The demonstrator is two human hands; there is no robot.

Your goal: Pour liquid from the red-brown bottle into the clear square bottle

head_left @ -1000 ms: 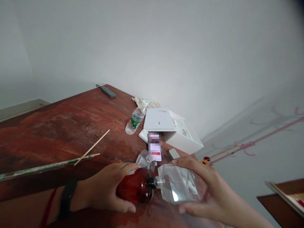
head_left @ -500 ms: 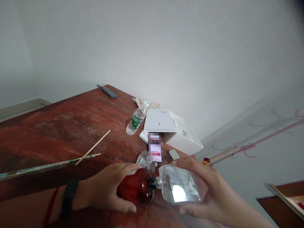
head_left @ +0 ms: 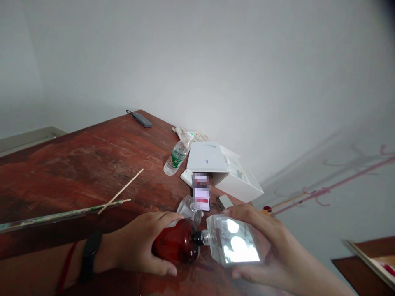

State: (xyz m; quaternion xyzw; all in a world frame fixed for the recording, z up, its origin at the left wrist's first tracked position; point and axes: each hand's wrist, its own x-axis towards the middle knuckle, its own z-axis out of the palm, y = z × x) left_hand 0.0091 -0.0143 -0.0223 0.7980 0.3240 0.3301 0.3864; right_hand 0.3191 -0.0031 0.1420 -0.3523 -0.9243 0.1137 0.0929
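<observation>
My left hand (head_left: 140, 242) is wrapped round a round bottle of dark red liquid (head_left: 177, 245) lying on its side on the wooden table (head_left: 77, 172). My right hand (head_left: 265, 246) grips a clear square bottle (head_left: 233, 244) tipped sideways, its neck meeting the black neck of the red bottle. Light glints off the clear bottle's flat face. A small clear stopper or cap (head_left: 189, 207) lies just behind the red bottle.
A phone (head_left: 201, 191) stands against an open white box (head_left: 222, 168). Beside the box are a plastic water bottle (head_left: 176, 156), a small grey item (head_left: 224, 201) and a cloth (head_left: 188, 133). A wooden stick (head_left: 120, 191) and a long thin rod (head_left: 61, 214) lie left. A grey device (head_left: 142, 119) rests at the far edge.
Both hands stay where they were. The clear bottle has turned slightly, so the bright reflection on its face has grown.
</observation>
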